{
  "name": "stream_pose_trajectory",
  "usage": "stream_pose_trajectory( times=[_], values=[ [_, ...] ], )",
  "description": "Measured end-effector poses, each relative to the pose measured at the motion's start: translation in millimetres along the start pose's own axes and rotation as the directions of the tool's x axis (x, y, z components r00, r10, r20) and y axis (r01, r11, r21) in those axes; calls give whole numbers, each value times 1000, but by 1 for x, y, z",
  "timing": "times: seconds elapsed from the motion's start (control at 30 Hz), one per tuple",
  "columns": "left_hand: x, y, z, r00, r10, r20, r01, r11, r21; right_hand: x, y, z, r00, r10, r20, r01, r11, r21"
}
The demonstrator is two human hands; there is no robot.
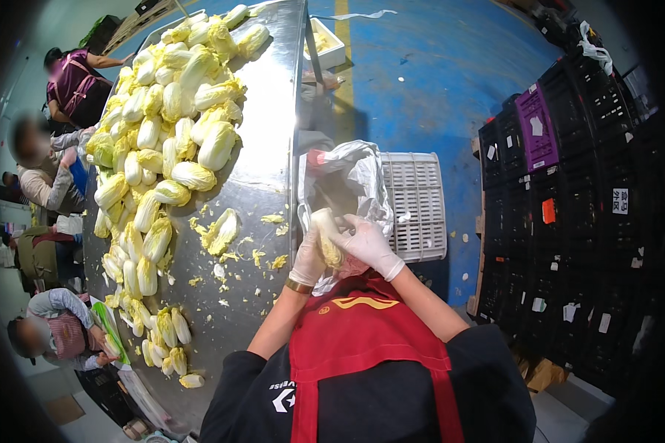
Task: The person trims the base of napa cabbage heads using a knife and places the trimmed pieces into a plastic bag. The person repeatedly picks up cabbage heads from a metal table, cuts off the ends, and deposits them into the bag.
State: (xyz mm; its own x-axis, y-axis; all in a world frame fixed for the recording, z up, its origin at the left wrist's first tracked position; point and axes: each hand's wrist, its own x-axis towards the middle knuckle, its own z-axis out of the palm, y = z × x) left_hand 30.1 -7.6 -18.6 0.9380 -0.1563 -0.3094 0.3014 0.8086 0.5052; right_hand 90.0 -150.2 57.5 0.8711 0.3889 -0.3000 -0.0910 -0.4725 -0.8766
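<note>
Both of my hands wear thin white gloves. My left hand (309, 259) is closed around the side of a small napa cabbage (327, 235), its pale stem end pointing up and away from me. My right hand (366, 242) grips the same cabbage from the other side with its fingers. Just beyond the hands is an open white plastic bag (360, 158); its contents are not clear. On the steel table (266, 138) to the left lies a long heap of yellow-white napa cabbages (172, 102). Nearer me on the table lie a loose cabbage piece (221, 231) and scattered leaf scraps.
A white slatted plastic crate (415, 205) stands right of the bag. A white foam box (327, 47) is on the blue floor farther off. Stacked black crates (582, 221), one purple (536, 127), line the right. Several people stand along the table's far side, one by a green board (111, 329).
</note>
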Motion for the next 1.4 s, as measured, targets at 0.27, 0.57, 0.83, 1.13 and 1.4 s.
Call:
stream_pose_trajectory(
  times=[0.27,0.57,0.83,1.13,1.4],
  values=[
    [-2,-16,2,980,180,-80,-149,942,300,7,19,11,1000,2,-26,-7,986,-165],
    [-3,-2,9,966,79,-244,-47,990,133,10,33,11,996,14,-89,-18,999,-41],
    [3,19,-10,882,293,-369,-277,956,96,14,35,-5,915,-114,-386,110,993,-32],
    [-9,60,21,988,148,39,-131,951,-282,16,51,-21,979,-4,-203,-24,991,-133],
    [-13,21,-7,986,-168,3,164,959,-229,1,43,8,999,16,-37,-13,997,75]
  ],
)
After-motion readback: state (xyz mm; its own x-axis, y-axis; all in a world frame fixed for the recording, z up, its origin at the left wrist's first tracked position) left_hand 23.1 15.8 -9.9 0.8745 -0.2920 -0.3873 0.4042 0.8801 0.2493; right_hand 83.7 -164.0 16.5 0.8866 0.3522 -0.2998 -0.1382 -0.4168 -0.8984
